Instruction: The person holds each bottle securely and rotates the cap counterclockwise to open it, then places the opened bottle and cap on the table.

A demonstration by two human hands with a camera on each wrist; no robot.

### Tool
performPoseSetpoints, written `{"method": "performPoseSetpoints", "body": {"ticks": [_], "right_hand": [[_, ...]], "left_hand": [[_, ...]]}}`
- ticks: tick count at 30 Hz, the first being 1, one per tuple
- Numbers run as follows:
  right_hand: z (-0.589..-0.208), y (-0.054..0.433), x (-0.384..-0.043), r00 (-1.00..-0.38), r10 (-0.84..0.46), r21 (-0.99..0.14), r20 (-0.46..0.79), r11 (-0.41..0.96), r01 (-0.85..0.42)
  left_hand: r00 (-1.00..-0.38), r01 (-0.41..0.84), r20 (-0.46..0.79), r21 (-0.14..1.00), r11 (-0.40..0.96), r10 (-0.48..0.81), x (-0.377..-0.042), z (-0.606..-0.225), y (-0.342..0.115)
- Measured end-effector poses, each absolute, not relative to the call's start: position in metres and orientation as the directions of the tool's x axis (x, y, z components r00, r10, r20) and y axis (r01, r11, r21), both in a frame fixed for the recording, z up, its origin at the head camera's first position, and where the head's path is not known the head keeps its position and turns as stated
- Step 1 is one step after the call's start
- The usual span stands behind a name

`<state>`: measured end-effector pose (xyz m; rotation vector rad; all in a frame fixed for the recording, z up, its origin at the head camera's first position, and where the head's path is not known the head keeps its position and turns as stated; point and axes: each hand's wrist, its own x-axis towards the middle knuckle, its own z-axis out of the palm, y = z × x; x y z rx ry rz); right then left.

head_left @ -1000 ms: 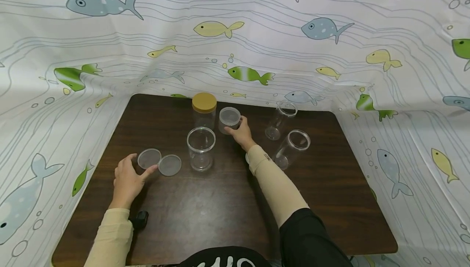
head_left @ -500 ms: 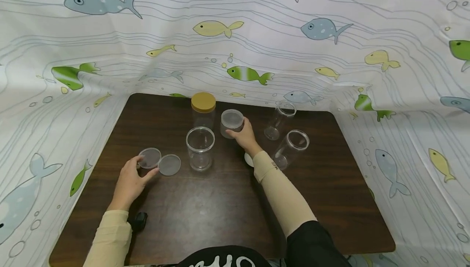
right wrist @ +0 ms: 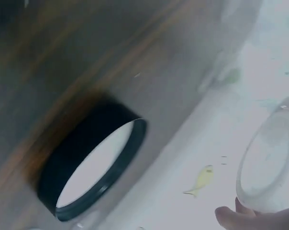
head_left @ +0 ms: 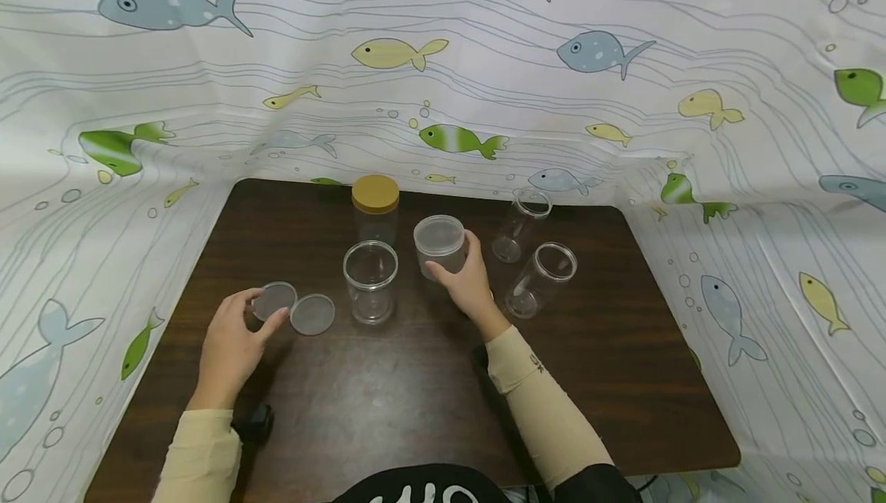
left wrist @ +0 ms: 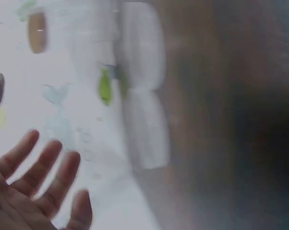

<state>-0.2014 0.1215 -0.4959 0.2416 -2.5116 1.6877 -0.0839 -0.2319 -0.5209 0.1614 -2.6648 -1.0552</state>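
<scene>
Short lidded jar (head_left: 441,245) has come closer to the person over the last second, gripped in the right hand (head_left: 472,288). Clock off that jar, head view: left hand (head_left: 228,353) at 8, fingers wide around the left one of two clear discs (head_left: 312,314), can't tell if touching; open-topped jar (head_left: 370,284) also at 8, nearer in. Farther back: two tall open jars (head_left: 542,280) around 3, yellow-lidded jar (head_left: 376,207) at 10.

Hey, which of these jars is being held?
The jar with the flat translucent top, gripped by the right hand; the yellow-lidded jar and open jars are unheld.
</scene>
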Motion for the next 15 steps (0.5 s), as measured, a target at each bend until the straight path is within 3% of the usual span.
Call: {"method": "performPoseSetpoints", "body": {"ticks": [8,15], "right_hand": [[-0.473,0.111,-0.14,-0.903,-0.109,-0.829,0.416,0.362,-0.426],[-0.461,0.099,-0.099,-0.747,-0.256,-0.643,0.613,0.389,-0.66]], "left_hand": [[-0.919,0.279,0.395,0.682,0.676,-0.02,-0.079,-0.474,-0.198],[-0.857,0.483,0.488,0.651,0.585,0.164,-0.072,-0.44,-0.156]]}}
